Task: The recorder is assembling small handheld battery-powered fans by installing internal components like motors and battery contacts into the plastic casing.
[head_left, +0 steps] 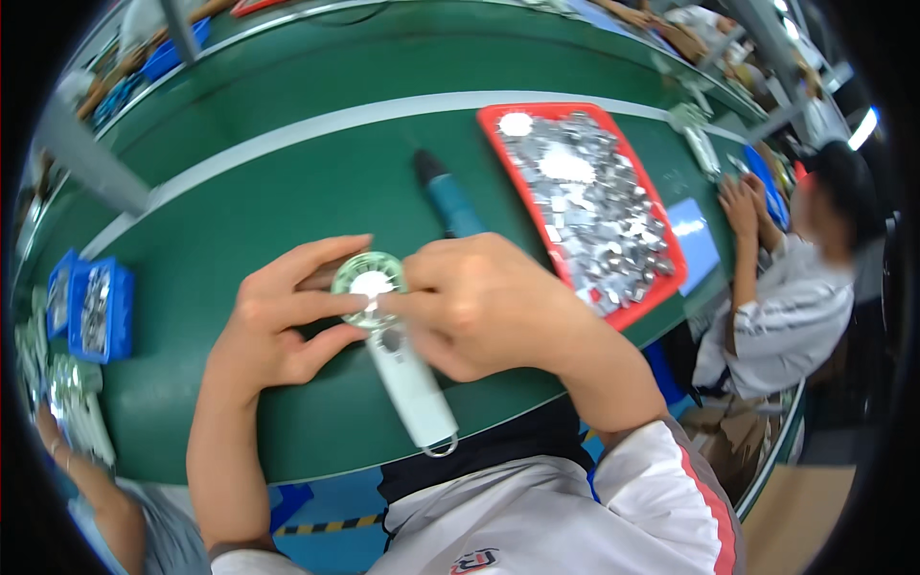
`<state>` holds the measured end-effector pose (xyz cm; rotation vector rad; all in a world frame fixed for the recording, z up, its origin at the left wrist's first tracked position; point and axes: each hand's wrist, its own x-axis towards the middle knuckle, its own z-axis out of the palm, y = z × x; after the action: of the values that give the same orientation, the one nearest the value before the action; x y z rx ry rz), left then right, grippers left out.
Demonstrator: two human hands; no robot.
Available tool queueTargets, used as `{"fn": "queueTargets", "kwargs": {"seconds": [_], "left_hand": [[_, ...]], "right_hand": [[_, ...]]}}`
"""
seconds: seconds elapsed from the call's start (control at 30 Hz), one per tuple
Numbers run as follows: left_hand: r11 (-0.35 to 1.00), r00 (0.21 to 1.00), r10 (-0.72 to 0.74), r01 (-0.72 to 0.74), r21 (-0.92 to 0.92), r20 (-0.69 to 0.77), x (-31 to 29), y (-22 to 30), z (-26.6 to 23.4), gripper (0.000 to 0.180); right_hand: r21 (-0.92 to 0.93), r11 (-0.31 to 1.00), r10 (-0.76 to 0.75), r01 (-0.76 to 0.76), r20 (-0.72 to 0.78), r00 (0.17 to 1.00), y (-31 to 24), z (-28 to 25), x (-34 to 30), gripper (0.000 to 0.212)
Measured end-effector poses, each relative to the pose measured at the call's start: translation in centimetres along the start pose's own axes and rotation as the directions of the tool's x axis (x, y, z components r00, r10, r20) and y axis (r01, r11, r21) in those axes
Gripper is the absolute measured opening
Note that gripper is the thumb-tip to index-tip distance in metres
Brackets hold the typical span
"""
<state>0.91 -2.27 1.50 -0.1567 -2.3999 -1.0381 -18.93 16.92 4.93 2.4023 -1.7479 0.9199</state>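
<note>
A pale green and white handheld fan (414, 395) is held over the green table, its round head up and its handle slanting toward me, a wire loop at the handle's end. My left hand (264, 311) grips the rim of the head between fingers and thumb. Bent over the other side of the head is my right hand (489, 307), its fingers closed at the fan's bright centre. Whatever small piece those fingertips may pinch is hidden. Beyond my hands lies a teal and black electric screwdriver (448, 199), partly covered by the right hand.
A red tray (546, 108) heaped with shiny silver metal pieces (594, 192) stands at right, beside a blue sheet (692, 244). Blue bins (117, 316) with metal parts sit at far left, near more pale fan pieces (81, 402). Co-workers (786, 307) sit on both sides.
</note>
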Motion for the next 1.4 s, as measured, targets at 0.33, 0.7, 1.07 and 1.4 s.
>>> {"fn": "queueTargets", "kwargs": {"seconds": [0.33, 0.7, 1.07, 1.4], "left_hand": [[1.0, 0.998, -0.024, 0.024, 0.003, 0.057, -1.1, -0.7, -0.3, 0.038], [0.999, 0.998, 0.016, -0.019, 0.04, 0.053, -0.7, -1.6, -0.4, 0.031], [0.998, 0.998, 0.002, -0.006, 0.06, 0.065, -0.9, -1.7, -0.6, 0.035], [0.995, 0.997, 0.007, -0.014, 0.096, 0.072, -0.8, -1.5, -0.6, 0.034]], "right_hand": [[-0.074, 0.993, 0.109, -0.092, 0.272, 0.956, -0.7, -0.5, 0.5, 0.021], [-0.362, 0.776, 0.229, -0.517, -0.603, 0.764, -1.1, -11.4, -20.9, 0.027], [-0.54, 0.485, 0.49, -0.688, -0.484, 0.725, 1.3, -11.6, -34.4, 0.025], [-0.461, 0.582, 0.524, -0.67, -0.417, 0.743, 0.1, -13.3, -34.4, 0.035]]}}
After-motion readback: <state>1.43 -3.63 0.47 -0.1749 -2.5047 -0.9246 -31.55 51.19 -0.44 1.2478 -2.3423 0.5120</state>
